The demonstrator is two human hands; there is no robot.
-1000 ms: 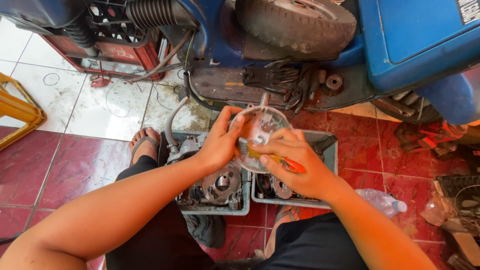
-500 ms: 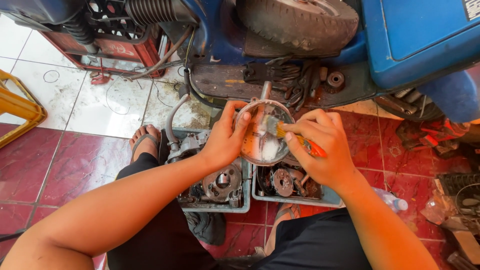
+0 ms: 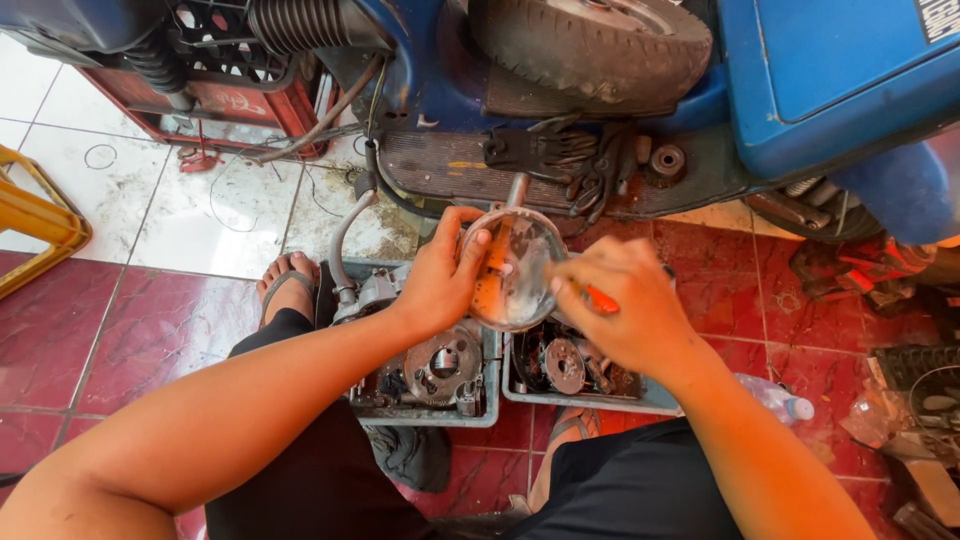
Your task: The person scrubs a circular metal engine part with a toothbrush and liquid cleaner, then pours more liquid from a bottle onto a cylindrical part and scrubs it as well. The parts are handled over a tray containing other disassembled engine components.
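- We sit on red floor tiles [image 3: 120, 330] beside a blue scooter [image 3: 830, 90].
- Our left hand [image 3: 440, 275] grips the round metal part [image 3: 515, 270] above the parts tray [image 3: 480, 415].
- Our right hand [image 3: 620, 305] pinches an orange-handled tool [image 3: 603, 299]; we'd best hold the part steady.

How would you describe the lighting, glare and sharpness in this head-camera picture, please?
Head view: even daylight, soft shadows; bright glare on the round metal part held by the left hand; the right hand is sharp; straight edges bow slightly toward the frame edges.
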